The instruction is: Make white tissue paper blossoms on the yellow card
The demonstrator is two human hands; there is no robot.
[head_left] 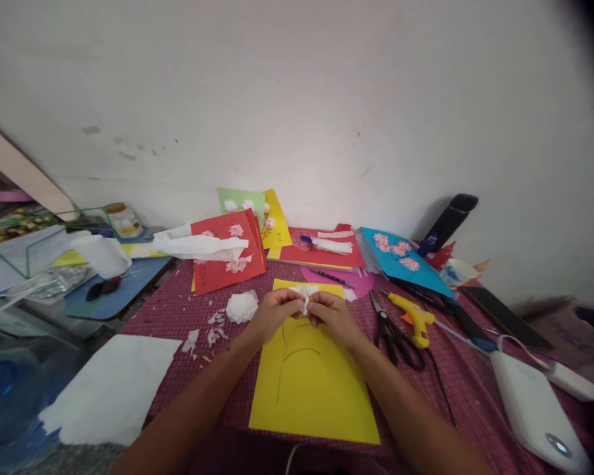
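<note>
Between both hands is a small piece of white tissue paper, pinched at its middle. My left hand is closed on it from the left, and my right hand grips it from the right, thumbs close together. Both hands are over the upper part of a yellow sheet, which has curved dark lines drawn on it. A crumpled white tissue ball lies left of my left hand, with torn scraps beside it. The lower edge of the held tissue is hidden by my fingers.
Black-handled scissors and a yellow glue gun lie to the right. A white power bank-like box is at the right edge. Red cards with tissue flowers and a blue card stand behind. A white tissue sheet hangs at the left edge.
</note>
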